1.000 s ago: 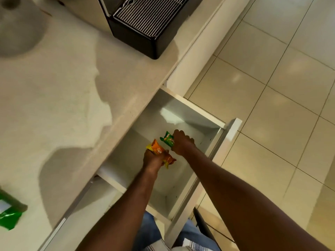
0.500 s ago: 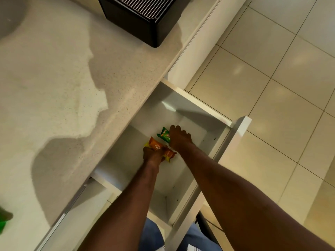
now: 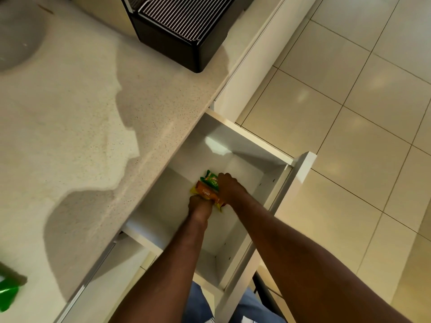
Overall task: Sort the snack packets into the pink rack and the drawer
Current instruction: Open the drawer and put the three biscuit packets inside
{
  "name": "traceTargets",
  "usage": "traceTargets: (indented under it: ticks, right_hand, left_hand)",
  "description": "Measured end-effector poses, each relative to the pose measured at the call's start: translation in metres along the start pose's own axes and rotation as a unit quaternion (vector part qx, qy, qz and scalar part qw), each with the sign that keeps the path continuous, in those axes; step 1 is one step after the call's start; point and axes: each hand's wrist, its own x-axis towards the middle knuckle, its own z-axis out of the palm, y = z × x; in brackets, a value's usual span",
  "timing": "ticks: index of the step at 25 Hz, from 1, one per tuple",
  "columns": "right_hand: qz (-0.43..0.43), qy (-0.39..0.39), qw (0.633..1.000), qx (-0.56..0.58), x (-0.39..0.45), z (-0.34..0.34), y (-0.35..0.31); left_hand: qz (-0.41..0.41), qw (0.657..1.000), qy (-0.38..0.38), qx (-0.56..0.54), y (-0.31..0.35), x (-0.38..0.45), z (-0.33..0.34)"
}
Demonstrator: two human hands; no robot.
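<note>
Head camera looks steeply down onto the open drawer (image 3: 251, 141) and counter (image 3: 81, 136).

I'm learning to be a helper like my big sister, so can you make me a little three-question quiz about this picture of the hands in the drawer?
1. True or false: the white pull-out drawer is open.
2. Which hand grips the orange snack packet? A) left hand B) right hand C) neither
3. Fill in: the green snack packet held at the right hand lies ____ the drawer.

Key
1. True: its inside shows below the speckled beige countertop.
2. A: the left hand's fingers curl round it.
3. Inside: it sits touching the orange packet, on that packet's far side.
</note>
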Motion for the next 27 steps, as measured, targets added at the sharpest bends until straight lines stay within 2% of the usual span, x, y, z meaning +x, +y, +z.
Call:
traceTargets:
  ticks: [4,8,11,13,17,23,27]
  right_hand:
    - [-0.009,0.018,0.999,0.046,-0.027,-0.006,0.000]
    - [-0.042,0.098,0.987,0.124,-0.064,-0.009,-0.011]
    - [-0.124,0.125,0.975,0.138,-0.093,-0.016,-0.030]
    - [-0.196,0.129,0.965,0.114,-0.110,-0.019,-0.045]
    - [-0.282,0.176,0.938,0.099,-0.141,-0.025,-0.084]
    - [-0.344,0.228,0.905,0.101,-0.164,-0.018,-0.152]
    - [-0.374,0.197,0.900,0.109,-0.174,0.001,-0.199]
  left_hand:
    - [0.038,0.998,-0.017,0.039,0.007,-0.027,-0.019]
    - [0.163,0.984,-0.045,0.056,0.007,-0.068,-0.050]
    - [0.255,0.956,-0.049,0.138,0.002,-0.095,-0.075]
    - [0.315,0.935,-0.023,0.165,0.004,-0.115,-0.093]
    - [0.398,0.901,0.028,0.173,0.010,-0.148,-0.138]
    - [0.424,0.887,0.112,0.148,0.004,-0.162,-0.229]
    - [0.385,0.872,0.270,0.138,-0.011,-0.157,-0.305]
